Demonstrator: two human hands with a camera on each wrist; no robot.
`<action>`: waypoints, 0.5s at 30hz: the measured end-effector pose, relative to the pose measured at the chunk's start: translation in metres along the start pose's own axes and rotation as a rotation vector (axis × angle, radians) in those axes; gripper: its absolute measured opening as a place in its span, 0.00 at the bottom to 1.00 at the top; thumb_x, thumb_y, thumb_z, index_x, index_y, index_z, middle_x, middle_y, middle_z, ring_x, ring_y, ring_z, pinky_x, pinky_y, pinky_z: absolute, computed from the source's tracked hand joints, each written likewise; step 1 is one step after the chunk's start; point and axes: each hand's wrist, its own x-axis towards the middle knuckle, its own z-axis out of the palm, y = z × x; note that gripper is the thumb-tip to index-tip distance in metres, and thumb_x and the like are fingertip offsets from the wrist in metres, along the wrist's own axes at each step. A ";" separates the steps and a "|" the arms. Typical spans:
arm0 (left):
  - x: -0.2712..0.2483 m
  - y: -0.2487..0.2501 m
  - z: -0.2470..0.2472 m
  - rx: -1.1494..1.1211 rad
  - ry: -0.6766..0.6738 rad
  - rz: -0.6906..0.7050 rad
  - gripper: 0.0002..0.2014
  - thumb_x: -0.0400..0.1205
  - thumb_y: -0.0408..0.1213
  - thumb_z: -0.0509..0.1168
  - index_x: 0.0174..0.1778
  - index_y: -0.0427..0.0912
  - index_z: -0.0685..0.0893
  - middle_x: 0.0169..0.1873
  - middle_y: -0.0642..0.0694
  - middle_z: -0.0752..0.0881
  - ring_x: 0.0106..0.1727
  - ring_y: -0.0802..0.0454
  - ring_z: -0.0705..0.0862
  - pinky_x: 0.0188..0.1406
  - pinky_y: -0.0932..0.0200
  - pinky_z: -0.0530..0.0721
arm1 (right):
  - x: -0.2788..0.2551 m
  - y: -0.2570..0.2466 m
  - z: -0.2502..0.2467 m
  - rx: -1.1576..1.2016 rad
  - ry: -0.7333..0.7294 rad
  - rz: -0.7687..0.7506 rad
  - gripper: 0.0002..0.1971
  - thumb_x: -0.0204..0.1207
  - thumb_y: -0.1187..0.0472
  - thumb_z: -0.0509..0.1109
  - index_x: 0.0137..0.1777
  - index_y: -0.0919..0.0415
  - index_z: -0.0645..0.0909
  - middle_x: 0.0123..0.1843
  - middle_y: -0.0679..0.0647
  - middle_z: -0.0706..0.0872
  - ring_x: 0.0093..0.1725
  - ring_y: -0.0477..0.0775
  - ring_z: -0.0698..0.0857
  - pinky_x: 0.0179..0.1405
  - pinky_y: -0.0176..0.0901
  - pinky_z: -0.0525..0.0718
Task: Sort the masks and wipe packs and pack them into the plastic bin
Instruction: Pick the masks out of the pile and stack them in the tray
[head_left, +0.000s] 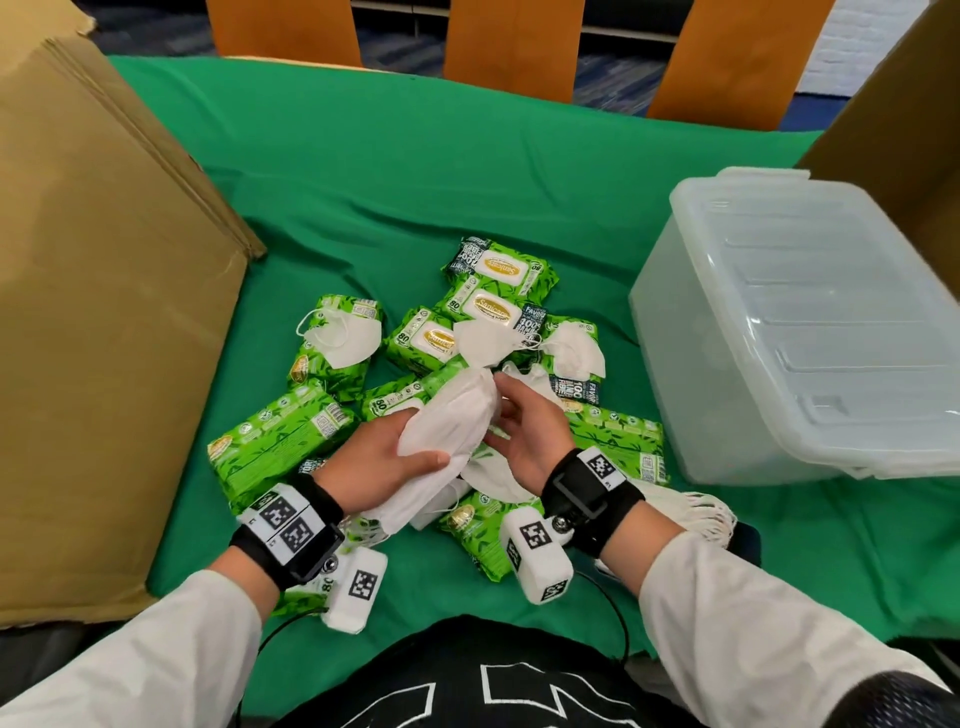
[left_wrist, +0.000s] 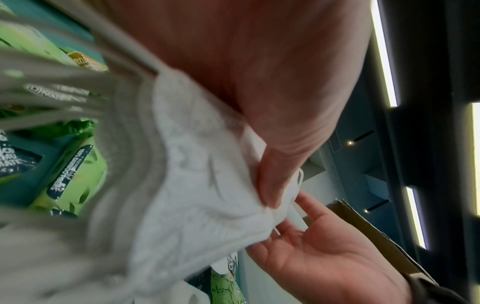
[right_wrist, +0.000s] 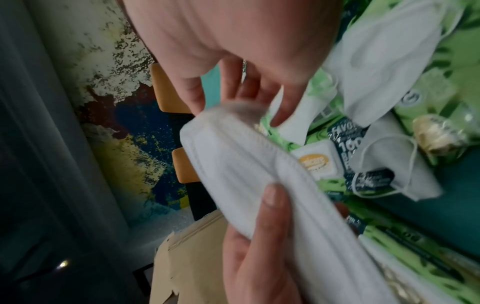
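Observation:
My left hand (head_left: 415, 447) grips a stack of white masks (head_left: 452, 421), thumb on top, above the pile. The thumb (right_wrist: 272, 197) presses the stack (right_wrist: 259, 174) in the right wrist view. My right hand (head_left: 511, 410) is open, its fingertips touching the stack's far end; the left wrist view shows its palm (left_wrist: 311, 246) spread beside the ear loops. Several green wipe packs (head_left: 291, 436) lie heaped on the cloth, with loose masks (head_left: 343, 338) on them. The translucent plastic bin (head_left: 779, 322) stands at the right, a flat ribbed face up.
A big cardboard box (head_left: 104, 312) walls off the left, and a cardboard flap (head_left: 893, 130) rises behind the bin. Green cloth (head_left: 415, 182) covers the table. A white net bag (head_left: 696, 512) lies by my right wrist. Orange chair backs (head_left: 514, 41) line the far edge.

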 end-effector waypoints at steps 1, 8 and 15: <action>0.000 0.000 0.001 -0.002 -0.003 0.004 0.27 0.75 0.58 0.76 0.69 0.52 0.85 0.61 0.60 0.90 0.60 0.63 0.87 0.66 0.47 0.85 | 0.001 0.000 0.003 0.014 0.033 -0.042 0.03 0.79 0.62 0.76 0.46 0.61 0.89 0.31 0.51 0.86 0.36 0.50 0.85 0.44 0.50 0.86; 0.001 0.007 0.007 -0.194 -0.052 -0.005 0.27 0.76 0.52 0.77 0.71 0.51 0.84 0.63 0.58 0.90 0.65 0.59 0.87 0.72 0.44 0.82 | 0.003 -0.007 0.012 0.128 -0.067 -0.031 0.14 0.77 0.62 0.75 0.61 0.65 0.87 0.54 0.64 0.88 0.56 0.63 0.85 0.62 0.56 0.85; 0.009 0.021 0.012 -0.426 -0.119 -0.065 0.26 0.75 0.45 0.77 0.70 0.45 0.85 0.63 0.48 0.91 0.64 0.48 0.89 0.69 0.43 0.85 | 0.005 0.001 0.015 0.159 -0.212 -0.064 0.31 0.81 0.38 0.69 0.70 0.64 0.84 0.62 0.67 0.88 0.62 0.66 0.85 0.76 0.69 0.77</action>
